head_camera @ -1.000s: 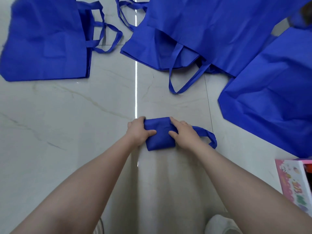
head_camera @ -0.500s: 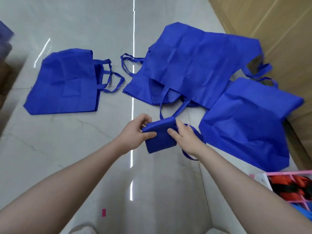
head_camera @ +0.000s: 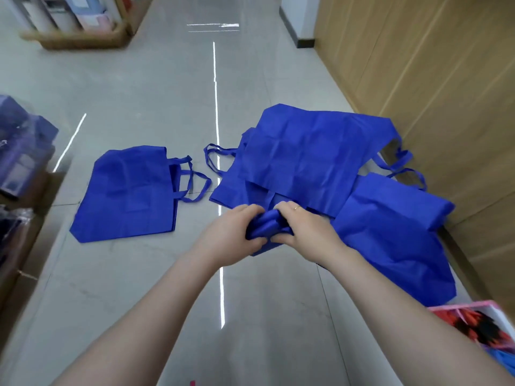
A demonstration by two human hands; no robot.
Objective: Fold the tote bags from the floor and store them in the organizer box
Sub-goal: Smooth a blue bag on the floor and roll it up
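While the grey floor (head_camera: 139, 274) fills most of the view, a wooden wall (head_camera: 432, 93) runs down the right side, with the floor's right edge at its foot. Half a second ago the view looked more steeply down; now it looks further along the floor, and shelves (head_camera: 78, 20) show at the far end. A cardboard box (head_camera: 25, 218) with blurry things on top stands at the left edge.

The big open tote bag (head_camera: 315, 157) lies flat in the middle, over another bag under it. A crumpled tote bag (head_camera: 390, 238) lies just right of it, close to the wall. A flat tote bag (head_camera: 128, 193) lies alone on the left, well apart from the pile, with bare floor all around it. More bare floor stretches between it and the person, and far up the aisle.

The pink organizer box (head_camera: 473, 307) peeks in at the bottom right corner, with red and black things inside.

The left hand (head_camera: 234, 232) and the right hand (head_camera: 303, 227) both grip the small folded tote bag (head_camera: 267, 221), fingers curled tight around it from each side. Before, the bundle was a neat flat square with a handle loop hanging out at the right. Now it is bunched into a small lump, and the hands are closer together. A small ring (head_camera: 297, 208) sits on a finger of the right hand.
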